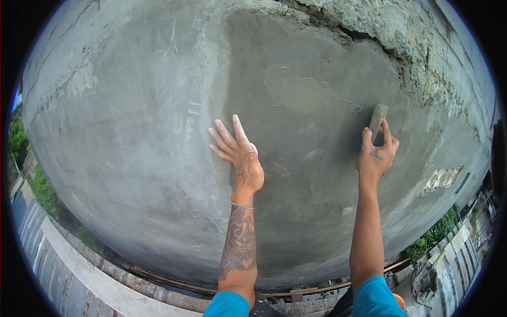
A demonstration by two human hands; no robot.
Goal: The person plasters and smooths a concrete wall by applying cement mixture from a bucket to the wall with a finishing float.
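A small grey float block (378,120) is pinched between thumb and fingers of the right hand (376,154) and pressed against the wet plastered wall (132,132). Its long axis runs near upright, the top tilted slightly right. The left hand (238,154) is laid flat on the plaster, fingers spread, nothing held. No containers are seen.

Both arms are bare below short bright-blue sleeves, the left forearm (239,245) carrying a large dark tattoo that runs onto the left hand (240,156), with a thin beaded bracelet (242,205) at the wrist.
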